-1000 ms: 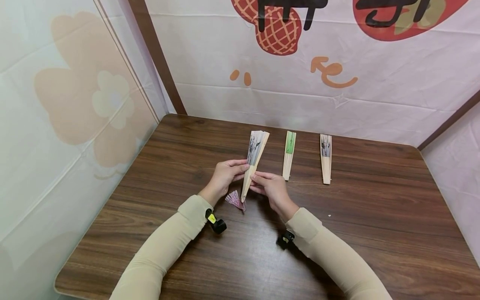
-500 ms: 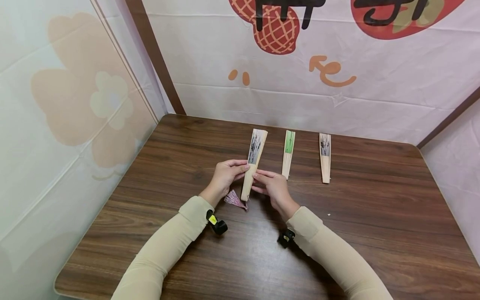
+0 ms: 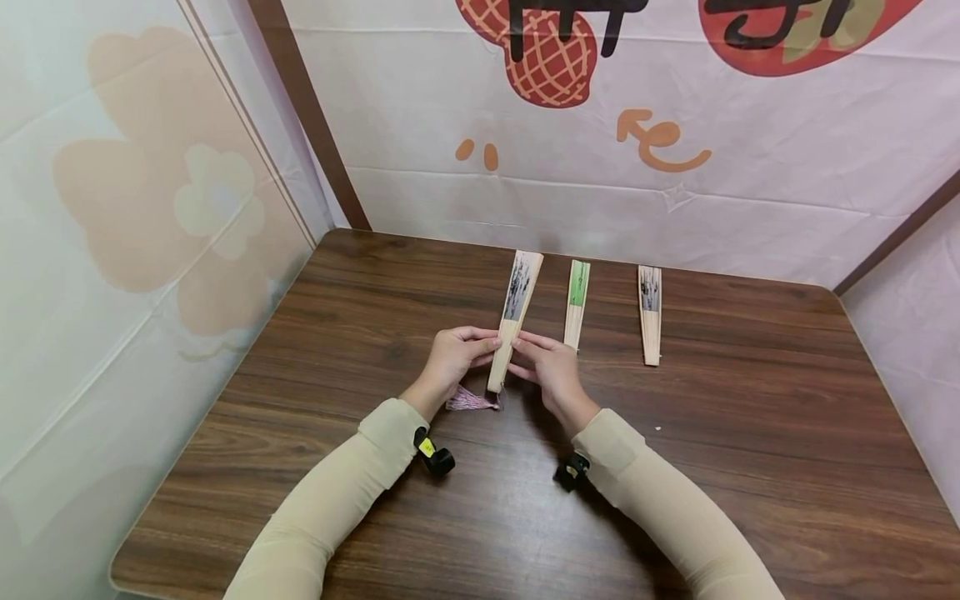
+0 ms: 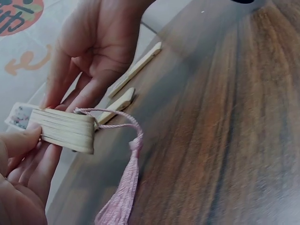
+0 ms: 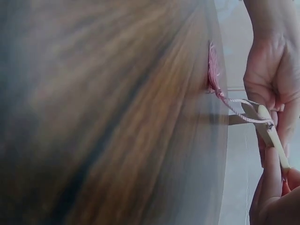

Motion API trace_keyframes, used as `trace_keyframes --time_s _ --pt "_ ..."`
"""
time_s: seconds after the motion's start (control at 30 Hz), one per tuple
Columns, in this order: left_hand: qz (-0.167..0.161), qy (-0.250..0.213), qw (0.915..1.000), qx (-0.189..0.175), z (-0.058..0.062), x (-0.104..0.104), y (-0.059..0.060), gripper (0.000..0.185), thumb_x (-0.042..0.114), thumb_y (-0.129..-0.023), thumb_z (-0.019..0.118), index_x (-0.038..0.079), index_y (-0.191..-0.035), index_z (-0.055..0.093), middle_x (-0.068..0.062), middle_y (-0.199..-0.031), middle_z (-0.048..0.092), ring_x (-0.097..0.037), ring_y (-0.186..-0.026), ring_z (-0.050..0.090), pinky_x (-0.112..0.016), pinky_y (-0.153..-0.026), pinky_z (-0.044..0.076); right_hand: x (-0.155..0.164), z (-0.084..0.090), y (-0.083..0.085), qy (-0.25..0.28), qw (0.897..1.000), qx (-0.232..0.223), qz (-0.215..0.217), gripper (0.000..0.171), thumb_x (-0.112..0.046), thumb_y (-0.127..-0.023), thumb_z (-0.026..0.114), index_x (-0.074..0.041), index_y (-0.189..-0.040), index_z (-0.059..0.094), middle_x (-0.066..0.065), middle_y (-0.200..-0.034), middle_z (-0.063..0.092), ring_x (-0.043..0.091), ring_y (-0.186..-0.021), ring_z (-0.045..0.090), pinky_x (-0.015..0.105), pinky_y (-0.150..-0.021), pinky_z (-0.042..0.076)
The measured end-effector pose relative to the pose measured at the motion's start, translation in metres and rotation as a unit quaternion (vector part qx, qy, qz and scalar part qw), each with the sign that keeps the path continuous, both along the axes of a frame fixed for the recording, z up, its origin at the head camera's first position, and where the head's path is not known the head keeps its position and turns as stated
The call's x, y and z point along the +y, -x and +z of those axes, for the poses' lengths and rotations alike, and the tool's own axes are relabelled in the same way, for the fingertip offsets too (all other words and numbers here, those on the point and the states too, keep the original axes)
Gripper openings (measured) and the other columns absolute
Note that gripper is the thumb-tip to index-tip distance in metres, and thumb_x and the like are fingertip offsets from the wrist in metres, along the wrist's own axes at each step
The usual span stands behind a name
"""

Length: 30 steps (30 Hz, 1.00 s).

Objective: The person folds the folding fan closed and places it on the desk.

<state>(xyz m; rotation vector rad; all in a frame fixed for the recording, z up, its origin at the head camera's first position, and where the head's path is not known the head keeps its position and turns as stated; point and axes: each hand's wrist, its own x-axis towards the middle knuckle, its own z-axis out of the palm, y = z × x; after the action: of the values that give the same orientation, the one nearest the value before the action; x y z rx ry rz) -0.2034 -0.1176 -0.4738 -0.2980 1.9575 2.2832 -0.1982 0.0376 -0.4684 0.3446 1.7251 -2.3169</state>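
A folded hand fan (image 3: 515, 310) with pale wooden ribs and a grey printed upper part is held above the table between both hands. My left hand (image 3: 457, 360) pinches its left side, thumb on the ribs. From the right, my right hand (image 3: 550, 367) pinches the opposite edge at about the same height. A pink tassel (image 4: 121, 192) hangs by a looped cord from the fan's narrow end. In the right wrist view the cord (image 5: 238, 107) runs from the rib ends to the tassel.
To the right on the brown wooden table (image 3: 420, 517) lie a folded fan with a green top (image 3: 577, 293) and another with a grey print (image 3: 650, 317). A printed cloth wall (image 3: 420, 100) rises behind the table's far edge.
The held fan has turned to show its flat front more and has shifted slightly away and to the right. Both hands keep their grip, the right one a little closer to the left.
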Motion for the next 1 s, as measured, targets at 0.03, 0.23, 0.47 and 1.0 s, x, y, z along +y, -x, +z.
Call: trace_keyframes --time_s 0.03,0.23,0.47,1.0 --pt "0.003 0.0 1.0 0.003 -0.001 0.0 -0.001 0.026 -0.002 -0.087 0.073 -0.014 -0.109 0.069 -0.006 -0.09 0.076 -0.005 -0.074 0.071 -0.021 -0.072 0.063 0.0 0.0 0.001 -0.004 1.0 0.003 -0.001 0.033 0.001 -0.093 0.065 0.011 -0.123 0.063 0.006 -0.099 0.073 0.007 -0.082 0.07 0.03 -0.073 0.065" --pt "0.028 0.008 0.9992 0.026 0.0 0.004 -0.003 0.023 -0.003 -0.086 0.074 -0.015 -0.105 0.07 -0.013 -0.092 0.077 -0.006 -0.073 0.071 -0.021 -0.071 0.063 -0.001 0.003 0.0 -0.04 0.999 0.024 0.01 0.032 -0.002 -0.093 0.066 0.008 -0.123 0.066 0.011 -0.106 0.073 0.007 -0.079 0.069 0.033 -0.074 0.065" --pt "0.063 0.013 0.9973 0.035 0.004 0.002 0.002 0.021 -0.004 -0.085 0.075 -0.014 -0.103 0.071 -0.011 -0.088 0.076 -0.005 -0.072 0.07 -0.02 -0.07 0.063 -0.007 0.005 0.005 -0.105 0.992 0.051 0.058 0.046 0.003 -0.088 0.069 0.0 -0.134 0.061 0.0 -0.086 0.064 0.006 -0.074 0.066 0.035 -0.074 0.065" --pt "0.082 0.048 0.9954 0.013 -0.005 0.0 0.047 0.022 -0.001 -0.087 0.074 -0.012 -0.106 0.072 -0.027 -0.109 0.072 -0.009 -0.079 0.069 -0.022 -0.075 0.063 -0.025 0.0 0.047 -0.139 0.99 0.024 0.011 0.033 0.003 -0.087 0.07 0.004 -0.12 0.07 0.021 -0.12 0.07 0.012 -0.08 0.07 0.035 -0.078 0.065"
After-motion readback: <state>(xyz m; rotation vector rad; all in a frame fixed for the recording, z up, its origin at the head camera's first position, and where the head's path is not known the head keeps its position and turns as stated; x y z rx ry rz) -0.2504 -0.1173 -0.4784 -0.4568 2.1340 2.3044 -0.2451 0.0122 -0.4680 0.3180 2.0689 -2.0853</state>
